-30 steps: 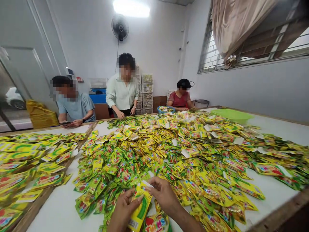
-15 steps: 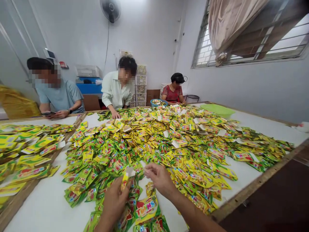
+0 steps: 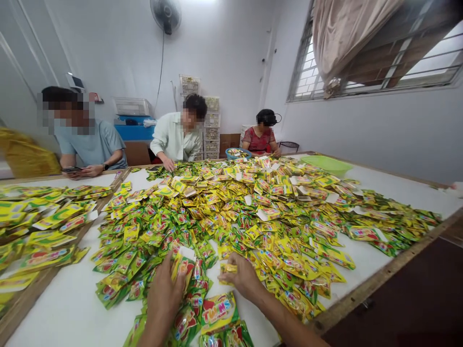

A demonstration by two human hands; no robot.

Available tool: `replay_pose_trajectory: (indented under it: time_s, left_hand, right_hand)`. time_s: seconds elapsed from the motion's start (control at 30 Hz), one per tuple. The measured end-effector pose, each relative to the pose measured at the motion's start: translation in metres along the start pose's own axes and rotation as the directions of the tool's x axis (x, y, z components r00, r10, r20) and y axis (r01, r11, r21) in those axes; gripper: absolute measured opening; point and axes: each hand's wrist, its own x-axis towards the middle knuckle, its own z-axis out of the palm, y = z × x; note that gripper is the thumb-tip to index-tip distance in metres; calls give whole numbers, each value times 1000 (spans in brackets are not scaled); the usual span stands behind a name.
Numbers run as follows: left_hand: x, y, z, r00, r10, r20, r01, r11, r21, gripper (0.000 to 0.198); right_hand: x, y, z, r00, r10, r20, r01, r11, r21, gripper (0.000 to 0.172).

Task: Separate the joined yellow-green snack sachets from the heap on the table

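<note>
Green-yellow sachet (image 3: pixel 183 266) held upright in the left hand (image 3: pixel 163 301), small yellow sachet (image 3: pixel 228 268) pinched in the right hand (image 3: pixel 243 278), hands apart over a heap of sachets (image 3: pixel 231 226) on a white table (image 3: pixel 68 308), co-worker (image 3: pixel 177 137) across it.

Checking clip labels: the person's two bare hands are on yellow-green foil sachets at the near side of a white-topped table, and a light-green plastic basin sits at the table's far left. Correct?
No, the basin is misplaced. The head view shows the light-green plastic basin at the far right of the white-topped table. The rest stands: the bare left hand and right hand are on yellow-green foil sachets at the near side.
</note>
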Motion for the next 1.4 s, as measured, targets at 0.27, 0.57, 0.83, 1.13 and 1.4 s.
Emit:
replay_pose_trajectory:
  time_s: [0.27,0.57,0.83,1.13,1.4]
  left_hand:
    - [-11,22,2,951,111,290,67,838,-541,37]
    - [-7,18,2,947,-92,309,303,583,-754,41]
    - [1,12,-17,970,-218,110,242,924,-295,49]
    - [7,-2,-21,954,-175,245,121,968,220,29]
    - [3,-1,-16,914,10,406,159,910,-382,40]
  right_hand:
    - [-14,-34,5,959,-264,102,222,926,305,17]
    - [-10,-63,28,909,-250,334,-94,657,748,37]
    - [-11,-52,18,979,-104,174,36,934,355,30]
    - [-15,-41,32,996,-44,78,41,998,38,21]
    - [4,-27,-22,965,-172,-198,207,963,170,20]
